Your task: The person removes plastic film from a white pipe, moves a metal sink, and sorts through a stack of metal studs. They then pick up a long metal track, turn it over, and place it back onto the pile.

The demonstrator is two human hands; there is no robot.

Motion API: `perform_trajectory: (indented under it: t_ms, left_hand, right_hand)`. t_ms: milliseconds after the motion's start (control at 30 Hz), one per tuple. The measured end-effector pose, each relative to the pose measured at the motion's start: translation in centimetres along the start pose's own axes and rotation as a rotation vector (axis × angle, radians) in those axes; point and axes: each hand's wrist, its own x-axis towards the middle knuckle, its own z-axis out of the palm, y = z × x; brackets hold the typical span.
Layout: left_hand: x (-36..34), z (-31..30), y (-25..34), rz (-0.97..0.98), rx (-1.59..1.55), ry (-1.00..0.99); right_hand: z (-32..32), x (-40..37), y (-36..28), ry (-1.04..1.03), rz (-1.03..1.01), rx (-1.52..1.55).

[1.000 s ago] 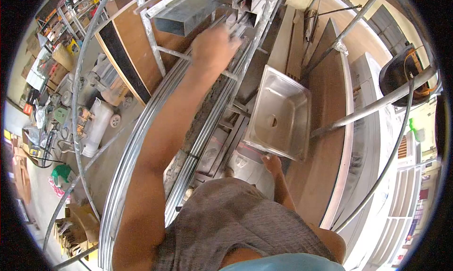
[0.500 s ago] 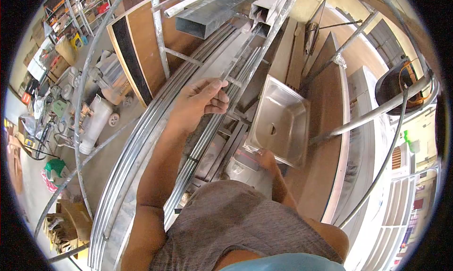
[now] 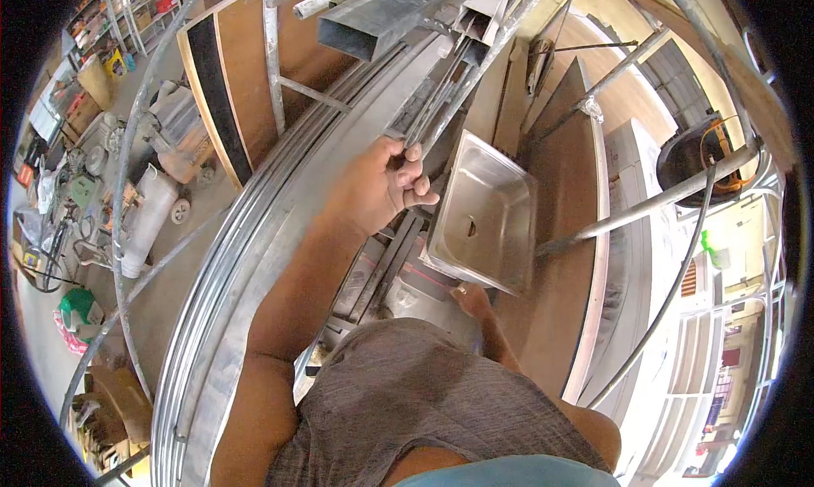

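My left hand is closed around a bundle of thin metal strips that run up toward the top of the view. The strips lie among long curved metal rails that sweep from lower left to upper middle. Just right of the hand a stainless steel sink basin lies tilted on the stacked metal. My bare foot rests below the basin's near edge. My right hand is out of view.
A rectangular steel tube lies at the top. Wooden boards lean on the left, a brown panel on the right. A round pipe crosses at right. A white tank and tools clutter the floor below left.
My left hand has drawn back from the tube ends at the top toward me and closed on the thin strips. The view has shifted slightly.
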Motion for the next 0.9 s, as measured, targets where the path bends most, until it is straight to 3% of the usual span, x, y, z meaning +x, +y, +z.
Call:
perform_trajectory:
  t_ms: [67, 133, 233, 300, 400, 533, 600, 667, 733, 800, 867, 900]
  left_hand:
    - [0.2, 0.0, -0.5, 0.01, -0.006, 0.02]
    - [0.1, 0.8, -0.6, 0.014, -0.013, 0.048]
    - [-0.1, 2.0, 0.1, 0.023, 0.048, 0.154]
    - [-0.1, 2.5, 0.5, 0.065, 0.479, 0.324]
    - [-0.2, 2.6, 1.3, 0.145, 0.716, 0.314]
    - [0.3, 1.6, 1.2, 0.134, 0.658, 0.255]
    - [0.7, 1.2, 0.7, 0.084, 0.475, 0.228]
    - [0.6, 1.6, 0.6, 0.098, 0.515, 0.226]
    - [1.0, 2.0, 0.6, 0.114, 0.556, 0.226]
    - [2.7, 2.5, 0.5, 0.21, 0.684, 0.264]
    - [5.9, 2.5, 1.2, 0.26, 1.003, 0.365]
    - [8.7, 1.5, 1.3, 0.395, 1.236, 0.414]
  right_hand:
    - [-0.3, 0.0, -0.1, -0.011, 0.042, -0.005]
    - [0.0, 0.2, 0.4, 0.052, -0.157, -0.075]
    - [0.4, 0.6, 0.6, 0.073, -0.107, -0.109]
    - [-0.7, -0.1, -1.1, 0.067, -0.103, -0.108]
    - [-1.0, 0.2, -1.6, 0.001, -0.086, -0.085]
    - [-0.8, 0.7, -1.2, -0.073, -0.066, -0.073]
    - [0.3, 0.8, -0.3, -0.009, -0.073, -0.081]
    - [0.8, 0.8, 0.4, 0.056, -0.077, -0.086]
    - [0.6, 0.7, 0.5, -0.016, -0.022, -0.101]
    - [0.1, 0.2, 0.0, -0.036, -0.034, -0.129]
    - [-0.4, -0.4, -0.7, -0.06, -0.048, -0.162]
    - [-0.6, -0.6, -1.2, -0.059, -0.052, -0.172]
